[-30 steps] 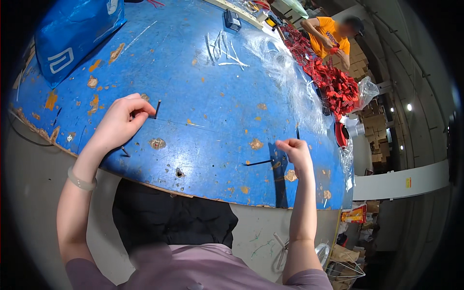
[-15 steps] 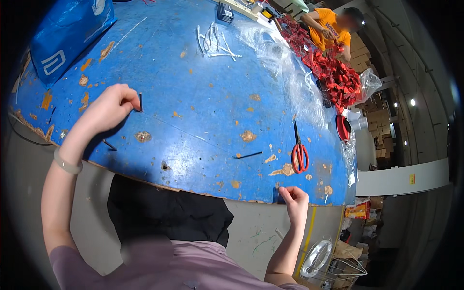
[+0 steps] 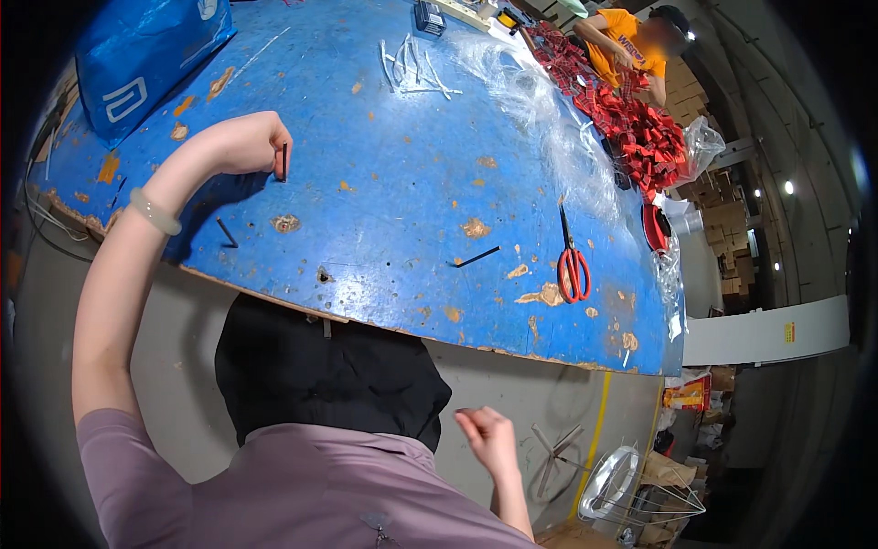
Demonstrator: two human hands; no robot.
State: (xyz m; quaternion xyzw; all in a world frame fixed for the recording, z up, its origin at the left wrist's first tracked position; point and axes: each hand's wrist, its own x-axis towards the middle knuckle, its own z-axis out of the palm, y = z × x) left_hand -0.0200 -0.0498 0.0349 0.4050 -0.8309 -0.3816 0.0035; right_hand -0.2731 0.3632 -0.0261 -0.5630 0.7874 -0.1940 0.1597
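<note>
"While the left hand [image 3: 249, 145] is curled against the dark peg [image 3: 284, 163] upright on the table [image 3: 412, 183], does it grip?"

"Can't tell, nor whether the right hand [image 3: 492, 441] pinches anything. The peg looks stiff, slim; low down seems steadiest."

Left arm [image 3: 119, 311] extended up the left side, left hand [image 3: 245, 146] curled at upper left; right hand [image 3: 492, 437] loosely curled, lower centre.

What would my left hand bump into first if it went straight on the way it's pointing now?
Your left hand would likely meet the upright black peg first; they look very close, though whether they already touch is unclear from this view.
</note>
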